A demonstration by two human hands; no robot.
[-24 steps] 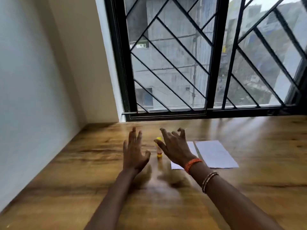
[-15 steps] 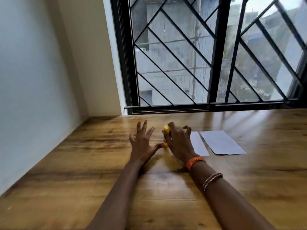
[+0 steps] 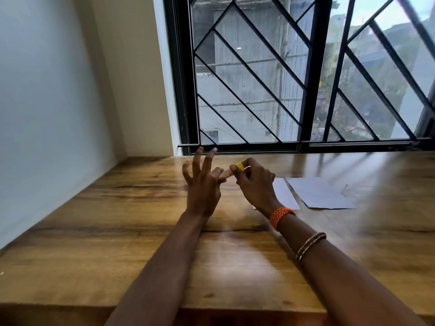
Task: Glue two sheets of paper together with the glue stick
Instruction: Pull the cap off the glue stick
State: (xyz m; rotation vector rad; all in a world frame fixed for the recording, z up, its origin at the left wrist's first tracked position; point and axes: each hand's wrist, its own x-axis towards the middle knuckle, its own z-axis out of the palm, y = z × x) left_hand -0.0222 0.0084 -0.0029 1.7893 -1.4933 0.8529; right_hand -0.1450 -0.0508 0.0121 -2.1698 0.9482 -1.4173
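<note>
My right hand grips the glue stick and holds it tilted above the wooden table. The yellow cap end points up and away from me. My left hand is right beside it. Its thumb and forefinger pinch the stick's pale lower end, and its other fingers are spread. Two white sheets of paper lie flat to the right. The nearer sheet is partly hidden behind my right hand, and the other sheet lies just right of it.
A barred window runs along the table's far edge. A white wall borders the table on the left. The table's front edge is close to me at the bottom.
My right hand closed round the glue stick and lifted it off the table. My left hand moved up and in to meet its lower end. The camera turned slightly left.
</note>
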